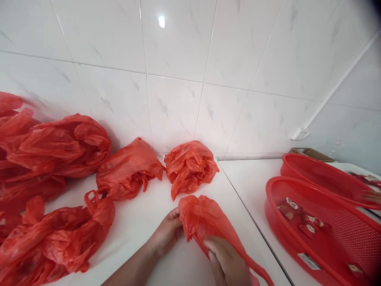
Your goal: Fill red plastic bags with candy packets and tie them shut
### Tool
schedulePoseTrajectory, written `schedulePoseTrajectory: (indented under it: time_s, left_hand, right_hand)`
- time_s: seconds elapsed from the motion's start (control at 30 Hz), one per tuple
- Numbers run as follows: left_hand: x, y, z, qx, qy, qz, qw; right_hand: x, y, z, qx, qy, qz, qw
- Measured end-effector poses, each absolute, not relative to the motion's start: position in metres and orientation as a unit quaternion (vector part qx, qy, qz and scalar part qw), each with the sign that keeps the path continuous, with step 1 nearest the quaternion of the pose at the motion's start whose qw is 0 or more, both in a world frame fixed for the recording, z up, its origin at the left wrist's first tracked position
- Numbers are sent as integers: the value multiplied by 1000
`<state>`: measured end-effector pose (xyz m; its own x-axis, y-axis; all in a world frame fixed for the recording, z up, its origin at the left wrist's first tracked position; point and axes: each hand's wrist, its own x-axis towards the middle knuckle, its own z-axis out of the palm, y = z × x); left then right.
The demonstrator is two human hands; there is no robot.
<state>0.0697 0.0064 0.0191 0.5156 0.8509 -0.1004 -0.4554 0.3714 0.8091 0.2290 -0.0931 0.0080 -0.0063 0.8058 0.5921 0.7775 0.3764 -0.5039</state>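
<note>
A thin red plastic bag (212,214) is between my two hands over the white table, its long strap-like end trailing toward the lower right. My left hand (168,232) is closed on the bag's left edge, with the fingertips partly hidden behind the film. Lower down, the fingers of my right hand (228,258) are pressed together against the bag's near side, slightly blurred. Just beyond the held bag lies a crumpled red bag (192,165). Left of that, a fuller-looking red bag (129,169) rests near the wall.
Bunched red bags (59,147) cover the table's left side, another heap (59,238) nearer me. At right stands a red mesh basket (297,254) with several small red packets (309,226). Behind it are another red basket (315,167) and part of another person's hand (373,196).
</note>
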Motion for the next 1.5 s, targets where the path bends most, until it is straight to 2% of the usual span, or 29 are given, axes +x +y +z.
schedulePoseTrajectory:
  time_s: [0.1,0.17,0.33,0.43,0.5,0.6,0.63,0.7,0.77,0.83,0.93,1.1,1.27,1.33,1.43,1.5]
  left_hand:
    - [70,-2,22,385,262,365,806]
    - [65,0,21,386,272,355,807]
    - [51,19,30,374,327,443,746]
    - [55,8,53,408,398,557,605]
    - [68,-13,70,566,411,581,416]
    - [97,-42,82,861,165,343,337]
    - [106,-44,81,903,147,273,297]
    - [115,-37,74,942,219,183,176]
    - [110,-15,66,914,370,151,70]
    - [96,8,62,881,446,150,52]
    - [75,28,61,821,515,177,171]
    - [76,15,54,764,508,224,329]
    - [87,4,43,686,470,285,476]
    - [86,3,42,616,434,327,570]
    - [81,4,41,463,361,381,714]
    - [79,6,40,444,346,367,740]
  right_hand:
    - [240,-57,24,-599,-727,51,332]
    - [258,-38,28,-658,-710,21,250]
    - [302,-23,20,-789,-607,-24,93]
    - [308,-28,15,-806,-589,-17,59]
    - [303,-30,16,-795,-605,0,46]
    - [291,-31,20,-759,-650,33,22]
    - [288,-32,21,-746,-665,43,15]
    - [288,-36,24,-714,-697,73,6]
    - [294,-45,28,-682,-722,117,1]
    - [305,-56,35,-660,-733,163,-13]
    - [319,-68,50,-659,-728,190,-16]
    - [304,-66,66,-672,-714,167,103]
    - [278,-44,39,-676,-716,162,59]
    - [275,-36,26,-665,-725,169,50]
    - [276,-32,17,-656,-728,188,68]
    - [278,-38,21,-647,-731,188,107]
